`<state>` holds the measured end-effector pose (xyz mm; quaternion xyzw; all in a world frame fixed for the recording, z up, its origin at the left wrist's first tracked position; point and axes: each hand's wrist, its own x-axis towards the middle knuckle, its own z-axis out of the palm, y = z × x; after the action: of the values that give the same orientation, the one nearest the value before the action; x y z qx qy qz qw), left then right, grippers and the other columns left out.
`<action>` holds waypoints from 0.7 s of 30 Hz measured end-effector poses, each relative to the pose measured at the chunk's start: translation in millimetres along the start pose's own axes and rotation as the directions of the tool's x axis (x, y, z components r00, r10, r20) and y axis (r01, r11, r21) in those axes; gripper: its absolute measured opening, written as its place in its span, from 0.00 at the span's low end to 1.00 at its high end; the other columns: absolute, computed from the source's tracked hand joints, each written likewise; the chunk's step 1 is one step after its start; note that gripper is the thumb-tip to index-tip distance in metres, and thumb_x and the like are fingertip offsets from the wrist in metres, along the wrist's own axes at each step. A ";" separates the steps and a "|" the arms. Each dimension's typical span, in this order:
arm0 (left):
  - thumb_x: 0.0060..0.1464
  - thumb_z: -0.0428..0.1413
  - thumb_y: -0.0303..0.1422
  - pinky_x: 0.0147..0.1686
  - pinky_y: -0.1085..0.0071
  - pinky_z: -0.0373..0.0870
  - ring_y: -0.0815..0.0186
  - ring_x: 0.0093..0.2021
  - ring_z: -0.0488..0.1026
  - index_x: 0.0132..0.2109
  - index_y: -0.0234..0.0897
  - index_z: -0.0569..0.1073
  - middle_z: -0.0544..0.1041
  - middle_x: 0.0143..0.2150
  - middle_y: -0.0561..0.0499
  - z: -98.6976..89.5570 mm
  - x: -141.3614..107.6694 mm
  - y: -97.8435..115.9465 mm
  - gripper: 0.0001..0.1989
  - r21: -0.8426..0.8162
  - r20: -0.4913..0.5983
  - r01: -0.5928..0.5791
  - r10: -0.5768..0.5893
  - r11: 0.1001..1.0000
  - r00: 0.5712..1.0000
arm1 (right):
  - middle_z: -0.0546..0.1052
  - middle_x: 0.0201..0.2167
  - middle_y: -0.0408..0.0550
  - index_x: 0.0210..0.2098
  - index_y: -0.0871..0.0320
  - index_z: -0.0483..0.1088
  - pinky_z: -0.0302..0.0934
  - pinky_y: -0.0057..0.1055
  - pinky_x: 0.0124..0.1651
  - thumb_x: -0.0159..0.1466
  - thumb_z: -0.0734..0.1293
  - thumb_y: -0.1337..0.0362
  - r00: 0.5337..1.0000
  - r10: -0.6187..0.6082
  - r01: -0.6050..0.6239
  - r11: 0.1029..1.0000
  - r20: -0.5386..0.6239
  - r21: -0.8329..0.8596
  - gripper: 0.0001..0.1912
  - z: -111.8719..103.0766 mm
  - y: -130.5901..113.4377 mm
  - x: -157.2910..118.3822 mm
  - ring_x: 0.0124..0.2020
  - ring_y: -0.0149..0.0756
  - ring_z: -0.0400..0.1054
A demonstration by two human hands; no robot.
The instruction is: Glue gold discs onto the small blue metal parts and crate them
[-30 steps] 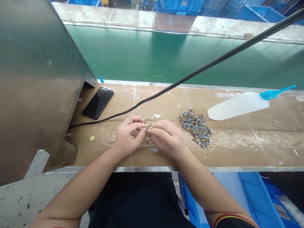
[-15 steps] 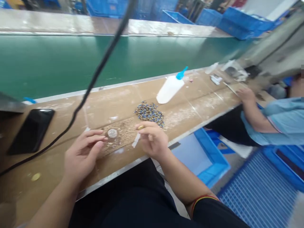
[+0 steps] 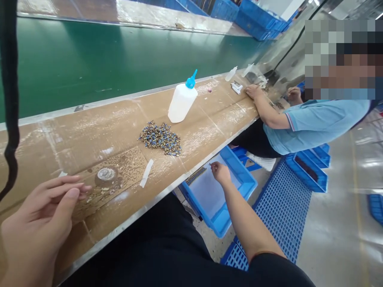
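My left hand (image 3: pixel 38 215) rests at the near left of the cardboard-covered bench (image 3: pixel 89 127), fingers loosely spread and holding nothing I can see. A small round metal disc (image 3: pixel 105 173) lies just right of it. My right hand (image 3: pixel 220 172) reaches down over a blue bin (image 3: pixel 236 175) below the bench edge, its fingertips pinched on a small part. A pile of small blue-and-brass parts (image 3: pixel 160 138) lies mid-bench. A white strip (image 3: pixel 146 173) lies near the bench edge.
A white squeeze bottle with a blue nozzle (image 3: pixel 182 101) stands behind the pile. A green conveyor belt (image 3: pixel 104 59) runs along the far side. A black cable (image 3: pixel 8 99) hangs at left. A person in a blue shirt (image 3: pixel 314 119) works at the bench's right end. More blue crates (image 3: pixel 308 167) sit on the floor.
My view has swung to the right. My hands have come apart: the right hand went from the bench down over the blue bin, while the left stayed on the bench.
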<state>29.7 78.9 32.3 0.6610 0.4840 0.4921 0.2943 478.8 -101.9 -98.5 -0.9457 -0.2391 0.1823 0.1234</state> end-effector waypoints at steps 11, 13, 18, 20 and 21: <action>0.49 0.64 0.35 0.34 0.62 0.79 0.56 0.38 0.82 0.31 0.38 0.81 0.83 0.38 0.47 0.2 1.6 -2.2 0.05 0.030 -0.027 0.012 -0.011 0.999 1.000 | 0.78 0.52 0.52 0.53 0.59 0.75 0.74 0.45 0.55 0.75 0.71 0.55 0.953 0.025 0.105 0.908 0.301 -0.405 0.14 13.1 -9.3 38.9 0.51 0.43 0.75; 0.50 0.64 0.36 0.37 0.59 0.80 0.55 0.39 0.82 0.31 0.39 0.81 0.83 0.39 0.47 0.6 1.4 0.8 0.06 0.052 -0.020 0.025 -0.024 0.998 1.000 | 0.78 0.53 0.52 0.53 0.59 0.75 0.75 0.45 0.55 0.76 0.70 0.55 0.951 0.018 0.120 0.899 0.309 -0.422 0.14 15.2 -8.2 39.6 0.51 0.43 0.75; 0.52 0.64 0.38 0.48 0.51 0.82 0.50 0.47 0.82 0.32 0.39 0.82 0.84 0.39 0.47 -1.9 0.9 1.1 0.07 0.102 -0.014 0.039 -0.038 0.994 0.999 | 0.78 0.52 0.52 0.53 0.59 0.75 0.75 0.43 0.53 0.76 0.70 0.55 0.951 0.008 0.134 0.891 0.308 -0.435 0.14 20.4 -3.8 37.8 0.49 0.42 0.76; 0.52 0.64 0.37 0.48 0.52 0.82 0.51 0.46 0.82 0.32 0.39 0.82 0.84 0.40 0.47 -3.5 0.9 -2.1 0.07 0.098 -0.011 0.034 -0.033 0.995 0.999 | 0.78 0.51 0.51 0.53 0.59 0.75 0.75 0.42 0.52 0.76 0.70 0.55 0.955 0.001 0.132 0.894 0.296 -0.429 0.14 21.9 -2.5 36.2 0.48 0.41 0.76; 0.52 0.65 0.37 0.45 0.54 0.82 0.52 0.45 0.82 0.32 0.39 0.82 0.84 0.40 0.47 -4.0 1.1 -3.5 0.06 0.093 -0.009 0.028 -0.027 0.995 1.000 | 0.78 0.50 0.51 0.53 0.59 0.75 0.75 0.42 0.51 0.76 0.70 0.55 0.958 -0.003 0.129 0.896 0.285 -0.425 0.14 22.5 -2.1 35.2 0.48 0.41 0.76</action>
<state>24.8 80.9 31.0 0.6654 0.5166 0.4674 0.2683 497.7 -79.3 -128.1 -0.9053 -0.3210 0.2501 -0.1215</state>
